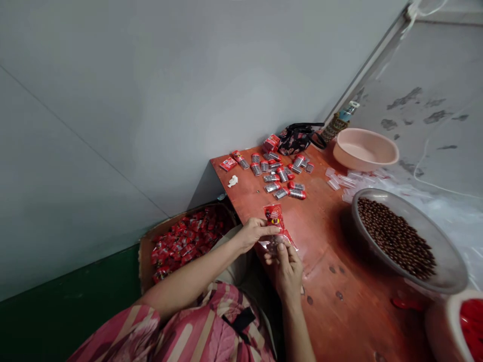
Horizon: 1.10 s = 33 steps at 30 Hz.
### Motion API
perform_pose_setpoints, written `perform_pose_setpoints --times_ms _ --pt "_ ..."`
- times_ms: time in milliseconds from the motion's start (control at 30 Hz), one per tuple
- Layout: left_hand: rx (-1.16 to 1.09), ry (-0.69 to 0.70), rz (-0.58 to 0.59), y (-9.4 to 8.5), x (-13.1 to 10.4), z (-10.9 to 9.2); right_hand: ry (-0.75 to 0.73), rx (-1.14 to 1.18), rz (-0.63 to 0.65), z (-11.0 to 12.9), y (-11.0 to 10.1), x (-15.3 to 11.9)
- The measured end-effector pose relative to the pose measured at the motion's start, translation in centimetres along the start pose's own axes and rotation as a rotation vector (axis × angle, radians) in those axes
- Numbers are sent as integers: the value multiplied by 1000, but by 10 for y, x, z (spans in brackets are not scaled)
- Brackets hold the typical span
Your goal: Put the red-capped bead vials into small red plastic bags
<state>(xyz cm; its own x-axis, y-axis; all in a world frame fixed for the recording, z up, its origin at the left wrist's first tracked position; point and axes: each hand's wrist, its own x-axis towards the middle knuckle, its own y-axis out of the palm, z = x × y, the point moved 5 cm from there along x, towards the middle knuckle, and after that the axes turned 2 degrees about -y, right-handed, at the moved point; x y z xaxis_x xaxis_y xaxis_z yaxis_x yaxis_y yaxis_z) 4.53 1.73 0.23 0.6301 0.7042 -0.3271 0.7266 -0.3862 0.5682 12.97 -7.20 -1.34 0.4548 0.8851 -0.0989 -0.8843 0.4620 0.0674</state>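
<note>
Between my two hands is a clear plastic packet with red print (273, 216), held over the table's near edge. Its lower part holds something dark, partly hidden by my fingers. My left hand (256, 233) pinches its left side around the middle. From below, my right hand (288, 266) grips the lower end with thumb and fingers. Beyond the packet, several small clear tubes with red caps (281, 174) lie scattered on the red table (320, 236), dark contents showing inside.
A cardboard box (145, 261) of red packets (184, 241) stands at the left, below table height. On the right are a grey bowl (451, 261) of brown balls (396, 236), a pink basin (366, 146), clear empty tubes (341, 181) and a tub (441, 322) of red pieces. A dark bag (296, 139) rests by the wall.
</note>
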Motion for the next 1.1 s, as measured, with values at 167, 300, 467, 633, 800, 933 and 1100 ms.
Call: perform_pose_setpoints --times_ms 167,300,467,633,800,933,1100 --pt "55 8 -5 -2 -1 1 -113 -134 -123 5 -4 -1" --pt "106 8 -29 -4 -3 2 32 97 -45 -3 3 0" --pt "107 38 -85 -4 -3 2 -78 -80 -112 3 -3 0" --pt "224 86 -111 1 -12 0 -4 82 -97 -3 -3 1" --pt "-15 82 -35 7 -14 8 20 121 -127 -5 -4 1" --pt "-78 84 -94 6 -9 15 -96 -48 -173 -2 -9 -4" --pt "-7 100 -120 6 -14 18 -55 46 -174 -5 -7 -3"
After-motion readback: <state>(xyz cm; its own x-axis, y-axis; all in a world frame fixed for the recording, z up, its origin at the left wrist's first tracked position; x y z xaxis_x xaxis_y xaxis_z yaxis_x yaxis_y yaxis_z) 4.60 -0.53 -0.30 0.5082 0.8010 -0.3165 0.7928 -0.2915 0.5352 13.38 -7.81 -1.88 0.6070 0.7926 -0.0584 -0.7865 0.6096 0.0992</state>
